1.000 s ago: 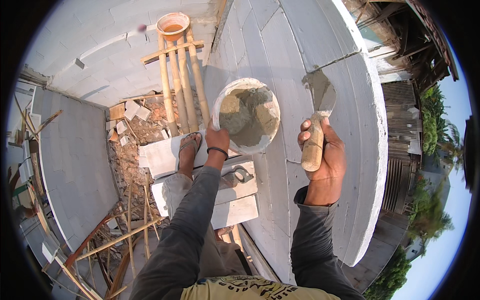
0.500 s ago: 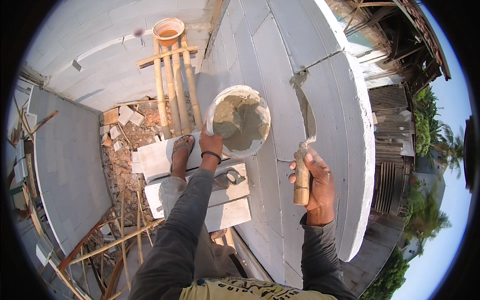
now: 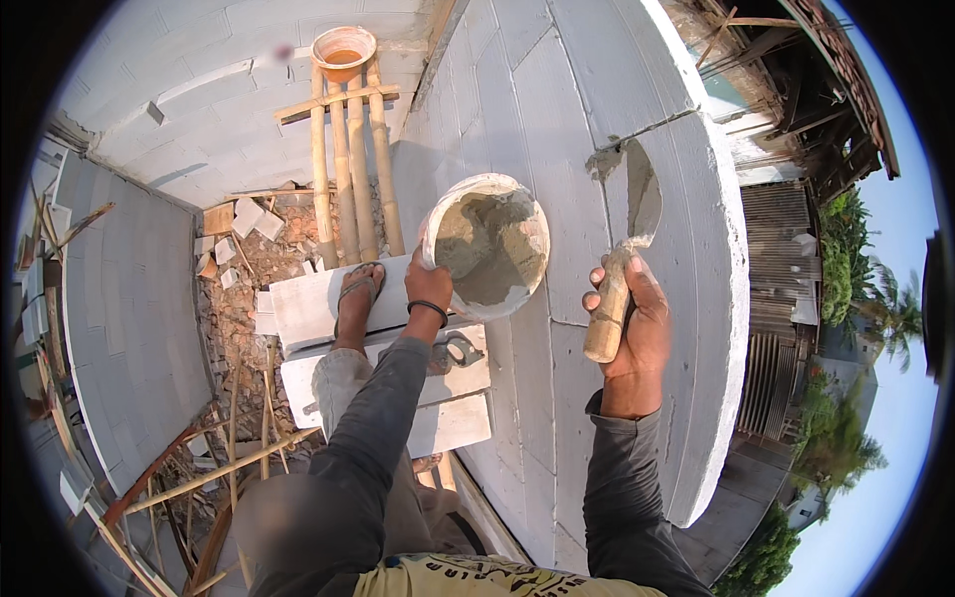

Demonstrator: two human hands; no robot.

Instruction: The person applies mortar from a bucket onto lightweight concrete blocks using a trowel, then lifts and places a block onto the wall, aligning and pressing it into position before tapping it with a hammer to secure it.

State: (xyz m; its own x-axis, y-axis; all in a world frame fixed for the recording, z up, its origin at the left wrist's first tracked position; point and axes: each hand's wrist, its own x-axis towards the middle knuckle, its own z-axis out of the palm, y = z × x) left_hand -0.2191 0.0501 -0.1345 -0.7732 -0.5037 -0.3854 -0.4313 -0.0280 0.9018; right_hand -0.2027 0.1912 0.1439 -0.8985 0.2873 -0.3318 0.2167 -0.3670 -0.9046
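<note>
My left hand grips the near-left rim of a round white bucket, held beside the block wall. Grey wet mortar fills part of it and smears its inside. In my right hand is the wooden handle of a trowel, its fingers wrapped around it. The blade points away from me against the face of the pale grey block wall, with mortar along one side. A smear of wet mortar lies on a wall joint at the blade's left edge.
My sandalled foot stands on pale blocks, where a saw with a dark handle lies. Bamboo poles extend beyond, with an orange-filled basin at their far end. Rubble and loose poles lie below left.
The trowel blade has turned from nearly edge-on to showing its broad side, and has moved up and slightly right along the wall. My left hand still holds the bucket.
</note>
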